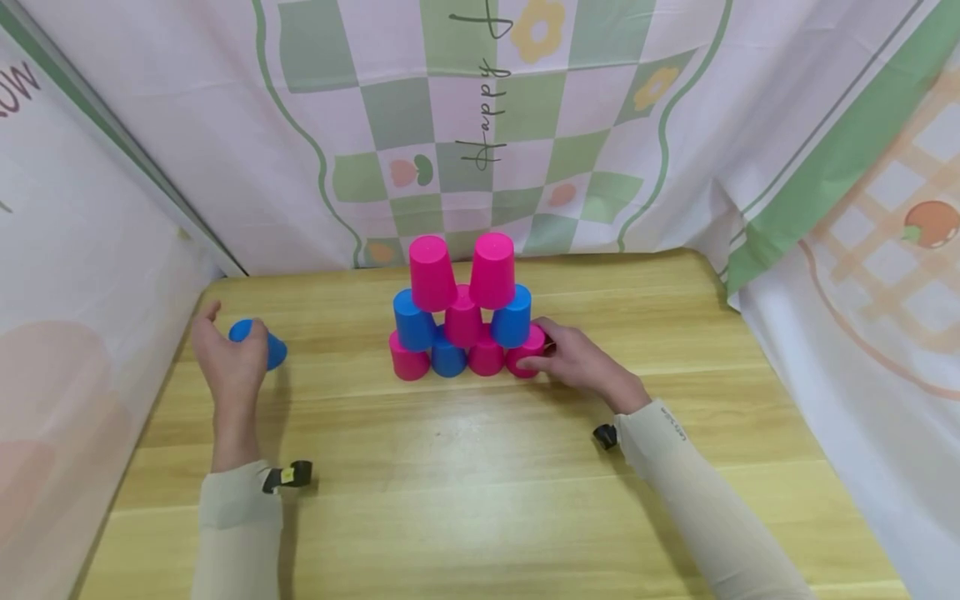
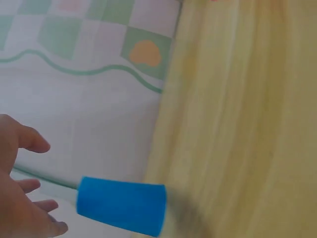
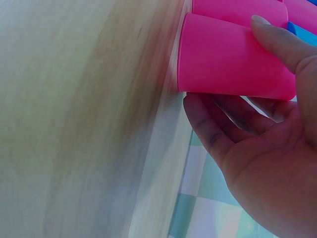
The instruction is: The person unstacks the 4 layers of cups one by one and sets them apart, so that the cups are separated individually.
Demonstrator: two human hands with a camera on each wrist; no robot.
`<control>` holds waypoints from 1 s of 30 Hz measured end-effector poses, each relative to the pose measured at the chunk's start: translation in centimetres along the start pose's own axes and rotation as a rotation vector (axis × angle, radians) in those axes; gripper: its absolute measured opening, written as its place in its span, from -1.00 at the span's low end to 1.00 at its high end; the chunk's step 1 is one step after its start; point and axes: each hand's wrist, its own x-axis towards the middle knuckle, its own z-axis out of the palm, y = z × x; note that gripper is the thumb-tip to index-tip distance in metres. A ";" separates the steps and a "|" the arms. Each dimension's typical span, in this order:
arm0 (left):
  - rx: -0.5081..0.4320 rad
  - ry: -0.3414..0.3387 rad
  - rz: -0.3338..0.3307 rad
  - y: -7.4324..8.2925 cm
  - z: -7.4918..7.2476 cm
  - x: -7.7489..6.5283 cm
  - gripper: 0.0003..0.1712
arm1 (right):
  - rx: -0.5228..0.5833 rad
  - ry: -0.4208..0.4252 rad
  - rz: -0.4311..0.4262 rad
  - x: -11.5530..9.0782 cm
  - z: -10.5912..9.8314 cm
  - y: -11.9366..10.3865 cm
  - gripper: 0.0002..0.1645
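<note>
The handwritten word "Happy" (image 1: 482, 117) stands in dark green on the back curtain (image 1: 390, 108), turned sideways so that it reads upward. Above it on the same curtain is more of this script, cut by the upper edge and not legible. The left curtain (image 1: 82, 208) bears the reddish letters "OW" (image 1: 18, 87), their start cut off. Tiny dark lettering (image 1: 673, 421) on the right sleeve (image 1: 701, 496) is too small to read surely.

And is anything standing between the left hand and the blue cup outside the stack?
Nothing visible stands in the way: the left wrist view shows only an unobstructed gap between the left hand and that blue cup.
</note>
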 end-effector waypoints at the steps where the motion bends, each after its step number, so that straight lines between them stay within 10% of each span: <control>1: -0.009 0.017 0.024 0.3 0.1 -0.1 -0.24 | 0.001 0.001 0.000 0.0 0.0 0.0 -0.30; 11: -0.092 0.121 0.241 3.2 0.8 -1.4 -0.44 | 0.000 0.006 -0.010 0.0 0.1 -0.1 -0.32; 30: -0.197 -0.080 0.328 7.0 4.0 -3.9 -0.43 | 0.003 0.000 0.009 -0.4 -0.1 -0.4 -0.33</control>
